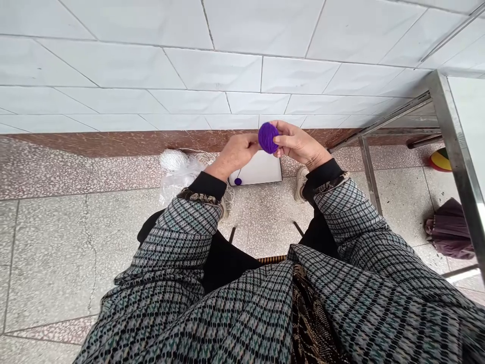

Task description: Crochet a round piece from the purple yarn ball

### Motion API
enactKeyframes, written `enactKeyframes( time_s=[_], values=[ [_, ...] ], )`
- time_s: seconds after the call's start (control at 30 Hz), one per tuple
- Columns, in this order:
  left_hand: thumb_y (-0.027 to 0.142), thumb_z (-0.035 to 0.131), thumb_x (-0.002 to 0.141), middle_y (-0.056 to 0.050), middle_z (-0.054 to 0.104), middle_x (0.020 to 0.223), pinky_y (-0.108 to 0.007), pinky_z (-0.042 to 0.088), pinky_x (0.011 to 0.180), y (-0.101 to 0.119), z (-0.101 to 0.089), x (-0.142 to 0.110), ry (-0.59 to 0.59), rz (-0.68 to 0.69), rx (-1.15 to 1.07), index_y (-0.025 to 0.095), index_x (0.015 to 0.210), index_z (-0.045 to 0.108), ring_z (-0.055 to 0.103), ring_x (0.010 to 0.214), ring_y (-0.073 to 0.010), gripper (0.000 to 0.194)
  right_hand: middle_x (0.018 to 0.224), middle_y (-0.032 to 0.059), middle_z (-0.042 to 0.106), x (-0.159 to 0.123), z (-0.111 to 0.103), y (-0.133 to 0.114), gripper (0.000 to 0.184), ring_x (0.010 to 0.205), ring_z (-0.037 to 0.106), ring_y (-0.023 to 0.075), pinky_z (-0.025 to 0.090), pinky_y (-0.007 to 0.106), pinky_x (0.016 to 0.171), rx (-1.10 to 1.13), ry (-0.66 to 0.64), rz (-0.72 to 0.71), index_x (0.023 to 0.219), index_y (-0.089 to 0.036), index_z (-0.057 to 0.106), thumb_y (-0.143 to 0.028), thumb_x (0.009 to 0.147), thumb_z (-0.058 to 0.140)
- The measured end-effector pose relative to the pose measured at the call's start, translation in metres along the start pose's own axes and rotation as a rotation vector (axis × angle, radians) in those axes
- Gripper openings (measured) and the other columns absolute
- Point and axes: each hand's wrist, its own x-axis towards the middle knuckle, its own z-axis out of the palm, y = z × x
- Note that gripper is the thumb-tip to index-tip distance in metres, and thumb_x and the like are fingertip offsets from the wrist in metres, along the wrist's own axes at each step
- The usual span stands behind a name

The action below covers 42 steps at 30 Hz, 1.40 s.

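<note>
A purple ball of yarn (268, 138) is held up in front of the wall between the fingers and thumb of my right hand (297, 144). Close on its left is my left hand (238, 152), its fingers pinched together. The ball partly covers those fingertips, so what they grip cannot be made out. Below the hands, a white box or tray (261, 171) with a dark edge lies on the floor. A smaller purple ball (238, 181) rests at its near left part, and a thin dark strand rises from it toward my left hand.
White yarn (173, 161) and a clear plastic bag (170, 184) lie left of the box. The tiled wall (223, 71) rises just ahead. On the right stand a metal frame (460, 146), a dark purple cloth-like item (452, 227) and a colourful round object (440, 160).
</note>
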Motion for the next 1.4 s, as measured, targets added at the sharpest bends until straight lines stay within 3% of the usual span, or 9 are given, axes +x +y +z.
enactKeyframes(
  time_s=[0.13,0.23,0.37,0.5,0.73,0.9,1.03,1.23,1.4],
  values=[
    [0.022,0.059,0.099,-0.004,0.081,0.087,-0.032,0.056,0.087,0.005,0.008,-0.007,-0.187,0.1,0.026,0.02,0.09,0.079,0.072,0.084,-0.0192,0.022,0.093,-0.0026,0.062,0.008,0.001,0.002,0.048,0.069,0.056,0.0102,0.049,0.023,0.062,-0.048,0.242,-0.032,0.121,-0.025,0.052,-0.039,0.093,0.089],
    [0.023,0.059,0.099,-0.006,0.082,0.091,-0.033,0.057,0.09,0.009,-0.001,-0.012,-0.203,0.158,0.064,0.022,0.089,0.079,0.072,0.087,-0.02,0.022,0.093,-0.0028,0.061,0.014,0.0,0.004,0.041,0.069,0.054,0.0108,0.046,0.022,0.058,-0.247,0.376,0.035,0.115,-0.026,0.05,-0.021,0.092,0.084],
    [0.023,0.06,0.098,-0.008,0.08,0.097,-0.038,0.059,0.094,0.012,-0.02,-0.013,-0.067,0.163,0.098,0.021,0.093,0.079,0.072,0.093,-0.0219,0.02,0.089,-0.0008,0.064,0.012,0.005,0.001,0.04,0.068,0.055,0.0131,0.046,0.024,0.056,-0.428,0.2,0.206,0.106,-0.023,0.056,-0.005,0.082,0.082],
    [0.022,0.061,0.097,-0.006,0.077,0.093,-0.039,0.059,0.095,0.01,-0.03,-0.012,0.037,0.116,0.094,0.021,0.089,0.076,0.069,0.091,-0.0219,0.017,0.086,-0.0008,0.065,0.005,0.012,-0.005,0.036,0.064,0.055,0.0132,0.048,0.025,0.056,-0.3,-0.036,0.262,0.106,-0.021,0.063,-0.001,0.079,0.077],
    [0.023,0.061,0.096,-0.005,0.08,0.093,-0.035,0.058,0.092,0.001,-0.024,-0.005,0.093,0.025,-0.001,0.02,0.088,0.074,0.07,0.09,-0.0209,0.016,0.09,-0.0014,0.066,0.003,0.017,-0.004,0.033,0.068,0.056,0.0111,0.049,0.021,0.056,-0.027,-0.102,0.218,0.106,-0.021,0.066,-0.007,0.077,0.076],
    [0.025,0.062,0.097,-0.003,0.082,0.088,-0.031,0.056,0.082,-0.006,-0.012,-0.004,0.035,-0.034,-0.012,0.02,0.09,0.077,0.071,0.085,-0.021,0.018,0.089,-0.0001,0.067,0.004,0.017,-0.005,0.031,0.07,0.057,0.0118,0.05,0.022,0.061,0.055,0.022,0.114,0.107,-0.02,0.065,-0.012,0.08,0.078],
    [0.021,0.059,0.097,-0.004,0.084,0.091,-0.03,0.056,0.081,0.0,-0.001,-0.012,-0.151,0.082,0.05,0.022,0.089,0.079,0.073,0.082,-0.0194,0.022,0.084,-0.0009,0.064,0.009,0.018,-0.004,0.022,0.067,0.054,0.0115,0.05,0.022,0.064,0.049,0.234,0.071,0.103,-0.02,0.06,-0.011,0.087,0.073],
    [0.018,0.056,0.102,-0.008,0.084,0.095,-0.033,0.057,0.086,0.011,0.002,-0.022,-0.234,0.174,0.162,0.02,0.097,0.082,0.074,0.085,-0.0209,0.027,0.079,-0.003,0.061,0.018,0.019,0.004,0.019,0.063,0.052,0.0108,0.047,0.022,0.061,-0.058,0.307,0.051,0.1,-0.02,0.057,-0.009,0.09,0.067],
    [0.016,0.055,0.104,-0.012,0.085,0.106,-0.036,0.057,0.089,0.005,-0.005,-0.024,-0.271,0.126,0.342,0.019,0.101,0.083,0.077,0.094,-0.025,0.029,0.085,-0.0046,0.061,0.023,0.012,0.013,0.036,0.069,0.054,0.0127,0.043,0.022,0.057,-0.339,0.435,0.065,0.109,-0.023,0.052,-0.013,0.085,0.076]
  ],
)
